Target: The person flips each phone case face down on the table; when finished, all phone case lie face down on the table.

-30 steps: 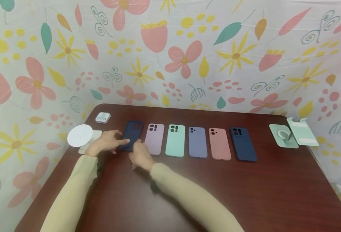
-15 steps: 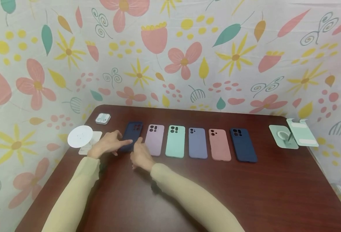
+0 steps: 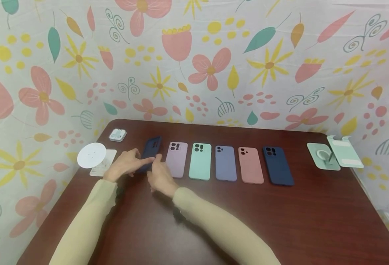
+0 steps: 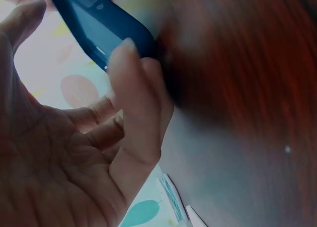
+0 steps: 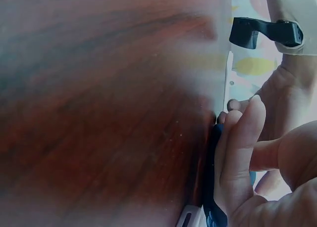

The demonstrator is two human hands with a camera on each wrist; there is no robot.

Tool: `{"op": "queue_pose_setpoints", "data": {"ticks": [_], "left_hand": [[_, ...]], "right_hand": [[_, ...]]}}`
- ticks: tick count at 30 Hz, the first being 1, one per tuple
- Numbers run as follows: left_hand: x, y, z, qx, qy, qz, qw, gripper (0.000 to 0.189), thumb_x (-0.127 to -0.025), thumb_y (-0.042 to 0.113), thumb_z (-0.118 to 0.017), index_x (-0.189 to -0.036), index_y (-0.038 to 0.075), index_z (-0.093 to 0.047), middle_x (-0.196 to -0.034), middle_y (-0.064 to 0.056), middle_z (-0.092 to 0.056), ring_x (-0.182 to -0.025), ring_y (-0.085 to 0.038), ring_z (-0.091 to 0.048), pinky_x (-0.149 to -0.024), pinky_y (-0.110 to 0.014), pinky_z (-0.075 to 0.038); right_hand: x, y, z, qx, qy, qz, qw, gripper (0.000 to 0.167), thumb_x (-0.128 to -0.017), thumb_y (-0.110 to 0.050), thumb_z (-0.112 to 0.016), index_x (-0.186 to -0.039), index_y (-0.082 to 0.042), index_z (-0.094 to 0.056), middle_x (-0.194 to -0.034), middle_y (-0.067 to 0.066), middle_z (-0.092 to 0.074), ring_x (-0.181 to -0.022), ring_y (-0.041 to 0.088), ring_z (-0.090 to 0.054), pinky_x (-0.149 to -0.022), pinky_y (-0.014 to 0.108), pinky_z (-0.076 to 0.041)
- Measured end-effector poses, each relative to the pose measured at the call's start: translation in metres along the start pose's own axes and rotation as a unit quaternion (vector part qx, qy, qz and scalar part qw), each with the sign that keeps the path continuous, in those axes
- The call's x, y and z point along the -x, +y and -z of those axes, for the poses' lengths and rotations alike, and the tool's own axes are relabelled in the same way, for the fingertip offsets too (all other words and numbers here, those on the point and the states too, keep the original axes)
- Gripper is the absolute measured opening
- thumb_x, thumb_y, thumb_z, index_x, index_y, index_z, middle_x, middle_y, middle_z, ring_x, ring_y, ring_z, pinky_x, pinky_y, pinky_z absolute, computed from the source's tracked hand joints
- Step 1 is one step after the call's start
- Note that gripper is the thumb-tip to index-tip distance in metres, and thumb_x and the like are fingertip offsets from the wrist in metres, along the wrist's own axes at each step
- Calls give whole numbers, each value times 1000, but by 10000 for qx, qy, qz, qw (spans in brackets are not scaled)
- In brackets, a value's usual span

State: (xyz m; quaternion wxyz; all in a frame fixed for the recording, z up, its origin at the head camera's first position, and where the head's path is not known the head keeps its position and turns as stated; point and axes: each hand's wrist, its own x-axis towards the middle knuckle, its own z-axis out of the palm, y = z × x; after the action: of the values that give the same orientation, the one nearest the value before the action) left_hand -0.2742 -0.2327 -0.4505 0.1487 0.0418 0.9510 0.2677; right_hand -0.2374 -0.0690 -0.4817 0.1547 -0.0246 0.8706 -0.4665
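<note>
A dark blue phone case [image 3: 151, 146] stands tilted at the left end of a row of cases, its right long side raised. My left hand [image 3: 126, 163] holds it from the left, thumb across to its right side. The left wrist view shows fingertips against one end of the case [image 4: 111, 26]. On the near right side, my right hand [image 3: 161, 176] grips the case's edge, its fingers lying along the case [image 5: 210, 172] in the right wrist view. The case's near end is hidden behind the hands.
To the right lie lilac [image 3: 177, 160], mint [image 3: 201, 162], periwinkle [image 3: 226, 163], pink [image 3: 251, 165] and blue [image 3: 278, 165] phone cases. A white round-topped stand [image 3: 91, 155] and small white box [image 3: 117, 134] are left; a mint folding stand [image 3: 345, 151] is far right.
The dark blue case has gone from lying nearly flat to tilted, its right side lifted. My left thumb has slid right, toward the right fingertips.
</note>
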Motion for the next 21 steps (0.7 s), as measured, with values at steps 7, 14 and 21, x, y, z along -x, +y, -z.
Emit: {"op": "queue_pose_setpoints", "data": {"ticks": [7,14,21], "left_hand": [[0,2,-2,-20,161,-36,9999,80,-89,80,-68,-105,3,-62,-76,-8,-63,-59,-21,-61,-56,-31,-49],[-3,2,-3,313,139,-8,9994,74,-95,73,-66,-106,-1,-66,-84,-12,-71,-61,-21,-67,-59,-30,-54],[-5,-1,-6,1238,-235,31,9920,70,-100,66,-66,-112,-3,-69,-83,-11,-73,-70,-19,-72,-66,-33,-65]], "right_hand": [[17,-12,9,111,83,256,9996,72,-107,-8,-67,-164,0,-24,-61,8,-64,-38,15,-63,-44,28,-55],[-4,7,-4,82,162,557,9983,74,-105,-12,-69,-163,-1,-23,-64,8,-67,-38,16,-64,-43,29,-54],[-15,14,-8,9,-20,453,9990,81,-105,-12,-72,-165,5,-21,-68,11,-68,-39,14,-66,-44,28,-56]]}}
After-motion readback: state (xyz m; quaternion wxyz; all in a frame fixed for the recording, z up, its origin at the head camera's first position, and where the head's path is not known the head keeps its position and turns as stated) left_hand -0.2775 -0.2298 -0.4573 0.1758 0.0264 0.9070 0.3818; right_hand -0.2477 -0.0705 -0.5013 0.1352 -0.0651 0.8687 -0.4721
